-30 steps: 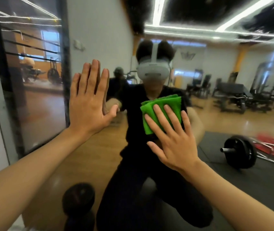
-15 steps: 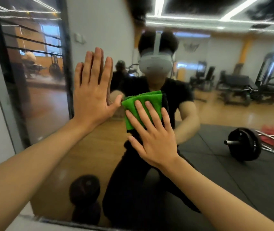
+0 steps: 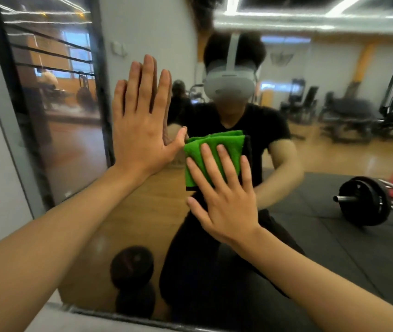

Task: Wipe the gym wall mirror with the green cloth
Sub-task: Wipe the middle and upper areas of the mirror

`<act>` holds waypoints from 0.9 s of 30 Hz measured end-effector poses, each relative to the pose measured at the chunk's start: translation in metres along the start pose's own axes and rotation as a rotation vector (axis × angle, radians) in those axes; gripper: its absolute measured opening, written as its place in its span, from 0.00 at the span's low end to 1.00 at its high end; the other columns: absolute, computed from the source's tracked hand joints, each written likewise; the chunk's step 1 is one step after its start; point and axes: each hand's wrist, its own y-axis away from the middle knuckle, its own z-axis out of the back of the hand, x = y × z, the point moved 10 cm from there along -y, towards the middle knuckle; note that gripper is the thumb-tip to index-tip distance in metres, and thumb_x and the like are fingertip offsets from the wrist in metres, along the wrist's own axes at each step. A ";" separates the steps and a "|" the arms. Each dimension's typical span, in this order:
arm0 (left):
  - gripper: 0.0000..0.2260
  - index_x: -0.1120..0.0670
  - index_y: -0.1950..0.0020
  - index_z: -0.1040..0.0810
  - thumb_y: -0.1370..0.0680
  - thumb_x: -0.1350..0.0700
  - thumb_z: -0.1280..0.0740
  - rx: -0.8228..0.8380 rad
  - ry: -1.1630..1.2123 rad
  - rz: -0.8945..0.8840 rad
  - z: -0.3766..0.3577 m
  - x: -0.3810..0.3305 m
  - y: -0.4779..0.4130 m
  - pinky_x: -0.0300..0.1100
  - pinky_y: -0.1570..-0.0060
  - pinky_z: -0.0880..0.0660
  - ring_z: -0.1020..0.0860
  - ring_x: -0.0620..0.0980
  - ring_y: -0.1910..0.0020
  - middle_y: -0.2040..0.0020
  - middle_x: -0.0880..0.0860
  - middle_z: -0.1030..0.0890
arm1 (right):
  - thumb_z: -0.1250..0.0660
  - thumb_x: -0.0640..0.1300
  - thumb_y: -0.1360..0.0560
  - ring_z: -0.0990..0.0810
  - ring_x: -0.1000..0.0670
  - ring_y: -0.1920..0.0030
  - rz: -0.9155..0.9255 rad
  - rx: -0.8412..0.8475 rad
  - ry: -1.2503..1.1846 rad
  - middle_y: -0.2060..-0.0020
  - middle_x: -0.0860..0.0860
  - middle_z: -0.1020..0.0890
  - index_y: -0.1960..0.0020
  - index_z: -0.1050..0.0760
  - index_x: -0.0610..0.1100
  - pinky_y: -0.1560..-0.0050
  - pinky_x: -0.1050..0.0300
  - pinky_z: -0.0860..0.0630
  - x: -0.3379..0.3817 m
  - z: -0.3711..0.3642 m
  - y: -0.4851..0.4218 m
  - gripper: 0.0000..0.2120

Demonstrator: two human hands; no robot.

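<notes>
**A:** What is your right hand (image 3: 224, 200) doing with the green cloth (image 3: 212, 154)?

**B:** It doesn't pinch it. Your fingers (image 3: 217, 168) lie spread and flat over the lower part of the folded cloth, pressing it against the wall mirror (image 3: 334, 152) just right of the frame's centre. You hold it that way, I'd judge, so the whole pad bears on the glass rather than one edge.

**A:** And your left hand (image 3: 143, 125)?

**B:** Flat too, fingers together and pointing up, thumb out, palm on the glass left of centre. It holds nothing. Its thumb tip sits just beside the cloth's upper left corner; whether they touch, I cannot tell. The palm most likely steadies you while you lean in low.

**A:** Any risk in that?

**B:** A bare palm on glass may leave a print, so you'd probably need to wipe under it later.

**A:** Count what's around you.

**B:** One cloth and two hands. In the reflection: one dumbbell (image 3: 133, 281) at the bottom, left of centre, one barbell (image 3: 365, 202) lying on dark mats at the right edge, and several machines blurred in the upper right, too soft to number. A dark-framed window or second pane (image 3: 54, 111) fills the upper left.

**A:** How far along?

**B:** You're mid-wipe; I can't read the clean areas from here.
</notes>
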 end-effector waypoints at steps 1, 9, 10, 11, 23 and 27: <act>0.39 0.58 0.14 0.45 0.19 0.40 0.39 0.009 -0.007 0.000 -0.001 0.001 0.000 0.60 0.17 0.52 0.47 0.65 0.16 0.15 0.65 0.45 | 0.48 0.64 0.16 0.54 0.44 0.15 0.021 -0.006 -0.023 0.15 0.47 0.47 0.14 0.46 0.51 0.17 0.39 0.58 0.012 0.000 -0.006 0.34; 0.39 0.58 0.14 0.46 0.19 0.39 0.40 0.008 -0.014 0.020 -0.001 0.001 0.000 0.62 0.17 0.51 0.48 0.66 0.16 0.15 0.66 0.46 | 0.41 0.61 0.20 0.51 0.46 0.15 0.248 0.097 0.184 0.15 0.49 0.47 0.15 0.46 0.54 0.18 0.42 0.55 -0.089 -0.013 0.134 0.36; 0.39 0.58 0.14 0.46 0.19 0.39 0.40 -0.001 -0.015 0.020 0.000 0.000 0.001 0.61 0.17 0.52 0.48 0.66 0.16 0.15 0.66 0.45 | 0.40 0.60 0.21 0.51 0.46 0.15 0.250 0.106 0.213 0.15 0.49 0.47 0.15 0.47 0.54 0.18 0.41 0.54 -0.104 -0.014 0.153 0.38; 0.39 0.58 0.14 0.45 0.20 0.39 0.40 -0.010 -0.013 0.017 0.001 -0.001 0.001 0.60 0.17 0.53 0.47 0.66 0.16 0.15 0.66 0.45 | 0.39 0.60 0.22 0.51 0.46 0.15 0.245 0.114 0.223 0.15 0.49 0.47 0.15 0.47 0.54 0.18 0.41 0.54 -0.112 -0.013 0.162 0.39; 0.38 0.58 0.14 0.46 0.17 0.37 0.43 -0.003 -0.031 -0.004 -0.001 0.002 0.001 0.63 0.18 0.49 0.47 0.66 0.16 0.15 0.66 0.45 | 0.44 0.61 0.17 0.50 0.47 0.15 0.164 0.053 0.004 0.15 0.49 0.46 0.15 0.46 0.53 0.17 0.42 0.55 -0.016 -0.010 0.052 0.33; 0.38 0.59 0.14 0.46 0.18 0.38 0.43 -0.018 -0.018 0.005 -0.002 0.000 0.002 0.62 0.18 0.50 0.47 0.66 0.16 0.16 0.67 0.45 | 0.44 0.59 0.17 0.52 0.46 0.15 0.101 0.078 0.086 0.15 0.50 0.50 0.15 0.47 0.55 0.17 0.42 0.56 -0.080 -0.004 0.107 0.33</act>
